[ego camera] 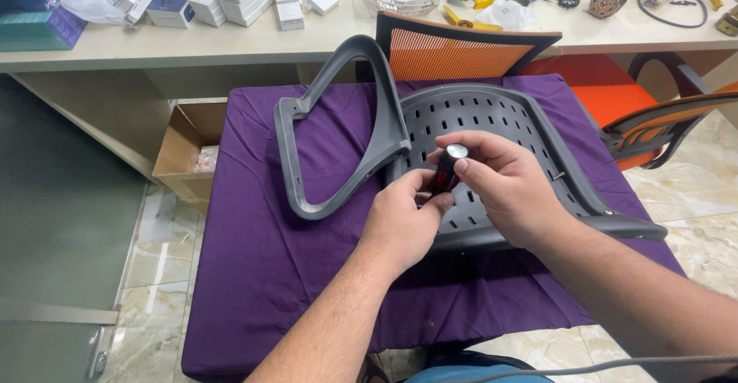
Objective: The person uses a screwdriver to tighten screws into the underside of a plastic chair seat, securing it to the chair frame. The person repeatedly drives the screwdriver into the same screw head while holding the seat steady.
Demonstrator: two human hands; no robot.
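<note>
Centre frame: my right hand clamps the red-and-black screwdriver handle; left hand pinches its lower end over the grey perforated plastic chair seat. Best kept upright, pressed straight down.

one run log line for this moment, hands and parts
left hand: grips red-black screwdriver low | right hand: grips its silver-capped top | under them: grey slotted plastic chair seat on purple cloth

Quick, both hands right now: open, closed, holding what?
Left hand: closed around the lower end of the red-and-black screwdriver.
Right hand: closed on the screwdriver's top, over the grey chair seat.
</note>
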